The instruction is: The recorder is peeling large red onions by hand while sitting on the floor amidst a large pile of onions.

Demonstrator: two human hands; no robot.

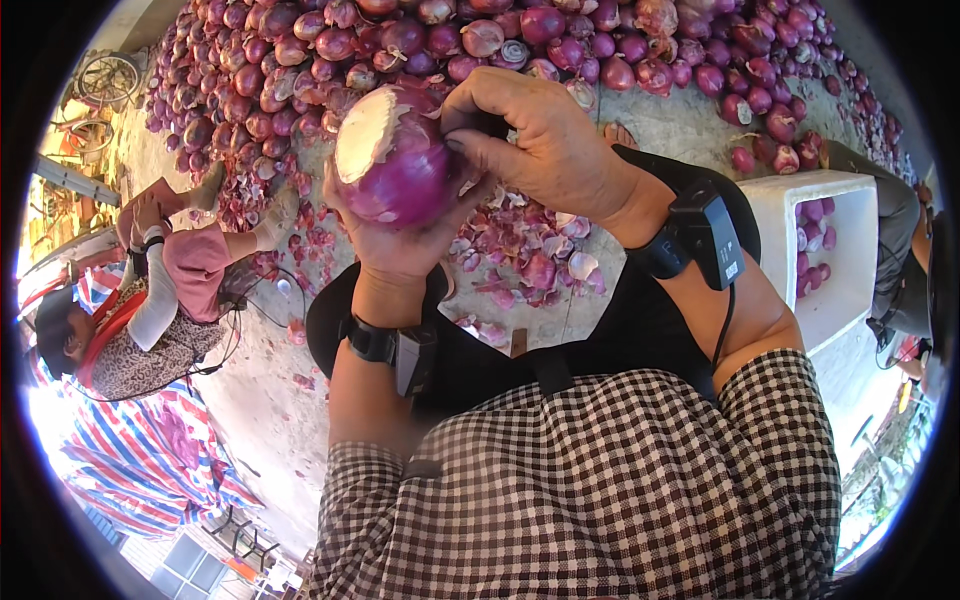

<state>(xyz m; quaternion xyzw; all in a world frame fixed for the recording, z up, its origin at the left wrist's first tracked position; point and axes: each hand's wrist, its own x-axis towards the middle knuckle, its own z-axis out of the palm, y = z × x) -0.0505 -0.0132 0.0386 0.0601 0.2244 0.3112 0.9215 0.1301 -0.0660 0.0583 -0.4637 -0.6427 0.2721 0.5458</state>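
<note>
Over peel-strewn floor (255, 395), near heaped onions (405, 38), hands (565, 150) hold one onion (405, 185).

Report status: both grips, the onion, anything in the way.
Left grip cups the big purple onion from below. Right grip at the onion's right edge. Pale patch on its left. No visible obstruction.

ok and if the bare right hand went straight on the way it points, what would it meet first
The large, round purple onion with a pale patch, held in the left hand; the right hand is close at its side, possibly touching, though depth is unclear.
</note>
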